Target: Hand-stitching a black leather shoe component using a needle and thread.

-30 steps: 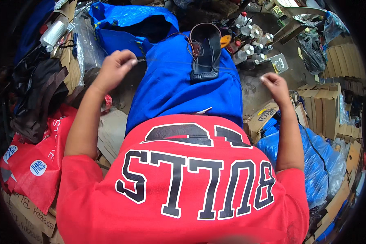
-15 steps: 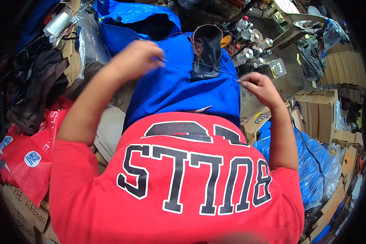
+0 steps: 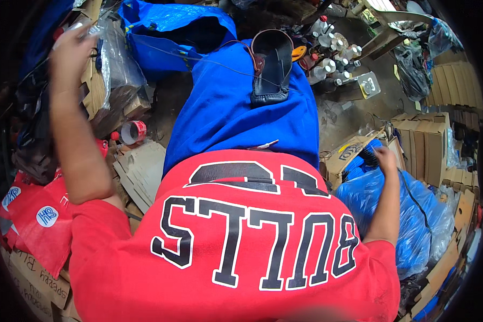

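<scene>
A black leather moccasin [image 3: 272, 92] with brown trim rests upright on my lap, over blue cloth [image 3: 214, 121]. A dark thread [image 3: 193, 57] runs from it toward the upper left. My left hand [image 3: 74, 48] is raised far out at the upper left, blurred, its fingers closed at the thread's side. My right hand [image 3: 385, 159] is drawn out to the right, fingers pinched together. The needle each hand held half a second ago is too small to make out now. Neither hand touches the moccasin.
A blue bag [image 3: 172, 32] gapes beyond my lap. Several plastic bottles [image 3: 327, 67] stand at the far right, near a wooden stool [image 3: 383, 43]. Plastic-wrapped blue goods [image 3: 392, 214] and cardboard boxes [image 3: 421, 150] lie right; a bottle [image 3: 131, 132] and flat cardboard [image 3: 139, 172] lie left.
Both hands have moved apart from near the moccasin: the left up and far left, the right outward and down. The thread now stretches long toward the left. The moccasin has barely moved.
</scene>
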Action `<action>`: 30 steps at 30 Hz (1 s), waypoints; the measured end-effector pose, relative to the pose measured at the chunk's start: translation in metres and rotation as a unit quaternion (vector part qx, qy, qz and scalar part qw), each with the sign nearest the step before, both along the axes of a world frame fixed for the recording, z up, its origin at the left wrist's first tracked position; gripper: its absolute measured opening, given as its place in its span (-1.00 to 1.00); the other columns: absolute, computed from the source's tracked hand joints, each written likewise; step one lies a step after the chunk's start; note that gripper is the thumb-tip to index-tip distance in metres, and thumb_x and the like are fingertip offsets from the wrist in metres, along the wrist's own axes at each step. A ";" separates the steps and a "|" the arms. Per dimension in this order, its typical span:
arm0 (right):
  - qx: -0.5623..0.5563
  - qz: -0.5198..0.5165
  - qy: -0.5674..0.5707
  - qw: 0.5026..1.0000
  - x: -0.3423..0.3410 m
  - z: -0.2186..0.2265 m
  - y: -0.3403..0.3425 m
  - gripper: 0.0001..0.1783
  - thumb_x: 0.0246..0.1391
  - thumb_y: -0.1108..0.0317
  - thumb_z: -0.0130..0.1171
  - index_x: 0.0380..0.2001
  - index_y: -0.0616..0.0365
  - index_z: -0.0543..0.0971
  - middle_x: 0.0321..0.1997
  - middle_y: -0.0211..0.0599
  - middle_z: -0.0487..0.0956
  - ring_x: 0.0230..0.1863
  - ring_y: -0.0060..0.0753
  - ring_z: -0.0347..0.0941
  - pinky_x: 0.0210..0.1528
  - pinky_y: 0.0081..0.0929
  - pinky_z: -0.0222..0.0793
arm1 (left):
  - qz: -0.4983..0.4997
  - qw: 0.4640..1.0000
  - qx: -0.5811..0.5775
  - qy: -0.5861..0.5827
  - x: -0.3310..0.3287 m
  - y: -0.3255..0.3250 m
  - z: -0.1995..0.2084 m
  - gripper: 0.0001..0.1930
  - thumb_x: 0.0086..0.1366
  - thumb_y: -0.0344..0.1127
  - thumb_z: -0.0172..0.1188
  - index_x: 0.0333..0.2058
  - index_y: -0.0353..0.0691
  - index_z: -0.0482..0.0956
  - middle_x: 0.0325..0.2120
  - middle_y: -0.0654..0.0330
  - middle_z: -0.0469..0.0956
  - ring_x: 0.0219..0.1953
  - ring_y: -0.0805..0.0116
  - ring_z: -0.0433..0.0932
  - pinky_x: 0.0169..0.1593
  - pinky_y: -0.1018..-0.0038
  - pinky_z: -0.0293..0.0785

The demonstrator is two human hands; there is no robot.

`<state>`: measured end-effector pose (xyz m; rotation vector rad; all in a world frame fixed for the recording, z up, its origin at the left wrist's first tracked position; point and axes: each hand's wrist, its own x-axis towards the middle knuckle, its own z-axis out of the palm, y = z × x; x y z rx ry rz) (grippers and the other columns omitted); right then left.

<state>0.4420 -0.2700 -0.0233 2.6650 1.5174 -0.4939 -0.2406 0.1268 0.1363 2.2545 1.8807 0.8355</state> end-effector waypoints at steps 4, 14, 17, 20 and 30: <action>0.200 0.005 0.421 0.884 -0.141 0.031 0.126 -0.80 -0.03 0.47 0.23 -0.27 0.18 0.63 -0.28 -0.39 0.59 -0.24 -0.59 0.47 -0.17 -0.60 0.38 | -0.441 0.892 -0.067 -0.073 0.174 -0.068 -0.056 -0.70 0.03 -0.42 0.31 -0.19 -0.15 0.62 -0.08 0.16 0.53 -0.01 0.25 0.48 0.06 0.39 0.38; 0.168 0.189 0.410 0.876 -0.208 0.038 0.216 -0.83 -0.13 0.52 0.28 -0.38 0.09 0.66 -0.38 -0.45 0.49 -0.28 -0.58 0.44 -0.19 -0.62 0.35 | -0.550 0.798 -0.244 0.046 0.267 -0.065 -0.103 -0.75 0.02 -0.26 0.34 -0.31 -0.20 0.60 -0.30 0.16 0.49 -0.17 0.21 0.49 -0.07 0.40 0.40; 0.159 0.222 0.385 0.882 -0.211 0.038 0.216 -0.82 -0.14 0.52 0.29 -0.38 0.07 0.67 -0.38 -0.46 0.49 -0.28 -0.60 0.43 -0.20 -0.63 0.35 | -0.571 0.761 -0.306 -0.030 0.269 -0.058 -0.120 -0.79 0.03 -0.25 0.34 -0.37 -0.21 0.64 -0.33 0.16 0.49 -0.19 0.27 0.48 -0.08 0.44 0.39; 0.160 0.188 0.454 0.856 -0.220 0.031 0.209 -0.82 -0.14 0.52 0.29 -0.38 0.05 0.67 -0.37 -0.47 0.49 -0.29 -0.60 0.42 -0.22 -0.65 0.33 | -0.545 0.744 -0.377 -0.080 0.268 -0.057 -0.126 -0.78 0.05 -0.25 0.33 -0.33 -0.21 0.64 -0.34 0.18 0.49 -0.19 0.30 0.48 -0.07 0.45 0.38; 0.258 0.209 0.327 0.885 -0.240 0.038 0.186 -0.79 -0.11 0.53 0.24 -0.33 0.04 0.67 -0.42 -0.38 0.49 -0.42 -0.51 0.43 -0.31 -0.59 0.37 | -0.610 0.707 -0.358 -0.004 0.263 -0.055 -0.114 -0.70 0.15 -0.37 0.21 -0.09 -0.12 0.61 -0.45 0.22 0.40 -0.30 0.35 0.41 -0.15 0.50 0.34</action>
